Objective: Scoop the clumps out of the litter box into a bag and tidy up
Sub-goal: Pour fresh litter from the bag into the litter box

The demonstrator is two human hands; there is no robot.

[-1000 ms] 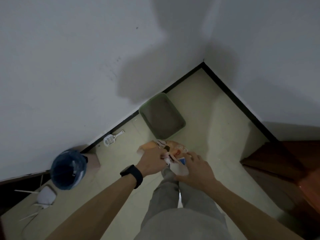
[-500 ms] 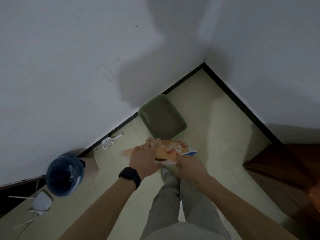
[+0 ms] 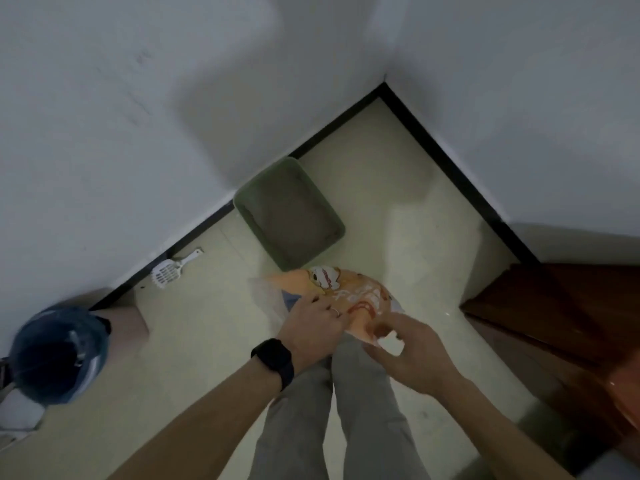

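An orange printed plastic bag (image 3: 353, 292) is spread out in front of me at waist height. My left hand (image 3: 313, 327), with a black watch on the wrist, grips its left side. My right hand (image 3: 412, 351) pinches the bag's lower right edge. Beyond the bag, a green litter box (image 3: 249, 206) with grey litter stands on the floor against the wall. A white slotted scoop (image 3: 169, 270) lies on the floor by the skirting, left of the box.
A blue water bottle (image 3: 57, 351) stands on a stand at the left, with a white device (image 3: 19, 410) below it. A dark wooden door or cabinet (image 3: 561, 306) fills the right side. Pale floor tiles lie around my grey-trousered legs (image 3: 332, 410).
The bag has gone from crumpled between both hands to spread wider and flatter. Both hands have shifted apart, and the view has moved closer to the litter box.
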